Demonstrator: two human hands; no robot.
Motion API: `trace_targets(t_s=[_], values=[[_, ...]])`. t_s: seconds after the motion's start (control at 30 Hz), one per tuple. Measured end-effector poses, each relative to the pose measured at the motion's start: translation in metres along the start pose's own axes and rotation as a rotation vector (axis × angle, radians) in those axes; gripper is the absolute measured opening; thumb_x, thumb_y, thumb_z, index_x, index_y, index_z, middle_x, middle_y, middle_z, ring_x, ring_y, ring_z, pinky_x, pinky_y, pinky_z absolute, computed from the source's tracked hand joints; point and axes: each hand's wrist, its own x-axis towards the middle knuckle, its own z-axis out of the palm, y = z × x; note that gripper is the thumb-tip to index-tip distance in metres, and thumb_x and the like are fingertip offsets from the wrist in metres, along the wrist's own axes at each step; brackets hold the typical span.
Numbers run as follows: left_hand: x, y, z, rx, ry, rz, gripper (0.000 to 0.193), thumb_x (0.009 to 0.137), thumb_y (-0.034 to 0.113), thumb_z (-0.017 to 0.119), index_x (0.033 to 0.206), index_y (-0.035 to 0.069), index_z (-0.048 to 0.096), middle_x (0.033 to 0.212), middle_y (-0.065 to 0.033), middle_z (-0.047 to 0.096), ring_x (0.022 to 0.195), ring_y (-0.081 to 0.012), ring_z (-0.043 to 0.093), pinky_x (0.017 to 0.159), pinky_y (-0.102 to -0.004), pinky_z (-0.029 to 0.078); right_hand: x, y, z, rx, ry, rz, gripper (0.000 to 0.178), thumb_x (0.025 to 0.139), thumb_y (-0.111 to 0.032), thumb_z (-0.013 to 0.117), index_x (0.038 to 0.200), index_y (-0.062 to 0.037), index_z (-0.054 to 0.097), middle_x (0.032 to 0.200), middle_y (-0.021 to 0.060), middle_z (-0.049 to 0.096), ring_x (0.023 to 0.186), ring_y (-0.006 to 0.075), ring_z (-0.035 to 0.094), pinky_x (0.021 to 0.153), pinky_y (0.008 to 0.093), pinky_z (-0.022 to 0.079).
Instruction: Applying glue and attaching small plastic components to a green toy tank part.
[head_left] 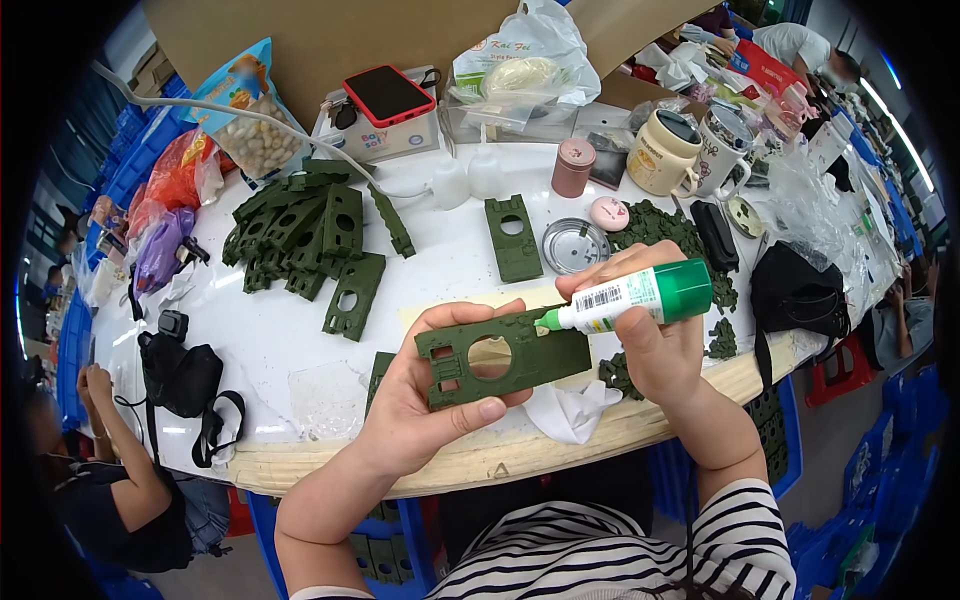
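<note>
My left hand point(405, 425) grips a dark green plastic model tank hull plate point(545, 365) by its left end, thumb along the lower edge. A large round hole and two small square holes pass through the plate. In my right hand point(655, 355) is a white glue bottle point(612, 303) with a green base, held on its side. Its green nozzle tip is at the plate's upper edge and appears to touch it. A similar plate point(513, 240) lies on the table beyond my hands. To the left is a pile of such plates point(300, 225).
Small green parts point(660, 225) lie heaped right of a round metal tin point(575, 246). Mugs point(665, 150) and a pink canister point(573, 168) stand behind. A black bag point(800, 295) rests at the right edge. Other people point(125, 490) sit nearby. Crumpled white tissue point(570, 410) lies beneath my hands.
</note>
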Motion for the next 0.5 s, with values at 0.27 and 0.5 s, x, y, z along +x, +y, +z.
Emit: trace_targets(t_s=[0.27,0.5], values=[[0.0005,0.0005,0.0008,0.004,0.005,-0.01,0.061,0.081,-0.008,0.062,0.13,0.008,0.03,0.143,-0.0147,0.034,0.125,-0.0265,0.045,0.1,-0.0418,0.047,-0.0006,0.0002,0.0001,-0.006,0.02,-0.006,0.035,0.087,-0.021,0.066,0.106,0.002,0.048,0.1,0.018,0.063,0.097,0.0213,0.063,0.083,0.0336,0.051],[-0.0007,0.0002,0.001,-0.03,0.017,-0.018,0.062,0.081,-0.007,0.062,0.132,0.009,0.03,0.144,-0.0147,0.034,0.125,-0.0267,0.045,0.1,-0.0424,0.047,-0.0003,-0.0032,0.0024,-0.119,0.039,0.029,0.044,0.088,-0.043,0.06,0.099,-0.0026,0.047,0.089,0.0134,0.058,0.092,0.0273,0.064,0.08,0.0377,0.053]])
